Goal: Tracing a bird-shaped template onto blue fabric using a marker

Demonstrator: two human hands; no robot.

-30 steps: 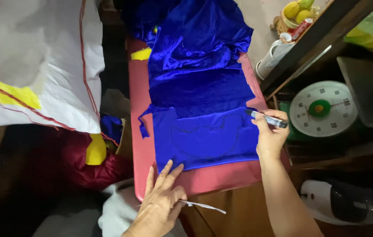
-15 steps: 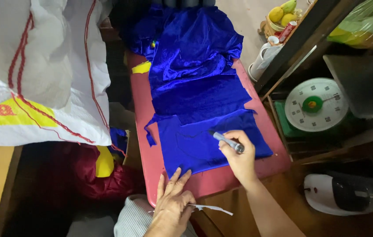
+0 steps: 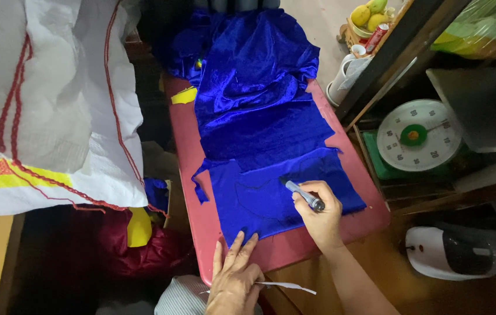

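Right hand (image 3: 322, 217) grip pinches slim grey marker (image 3: 303, 194), tip up-left on shiny blue fabric (image 3: 271, 134); left hand (image 3: 233, 277) spread flat at pink worktop (image 3: 187, 169) edge.

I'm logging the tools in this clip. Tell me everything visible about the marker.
The marker is a slim pen with a grey barrel and a darker end by the knuckles; its material is too small to tell. The right hand grips it, tilted, with the tip pointing up and left onto the shiny blue cloth spread on the red table. The tip sits near a faint curved line on the cloth. The left hand lies apart from it, flat at the cloth's near edge.
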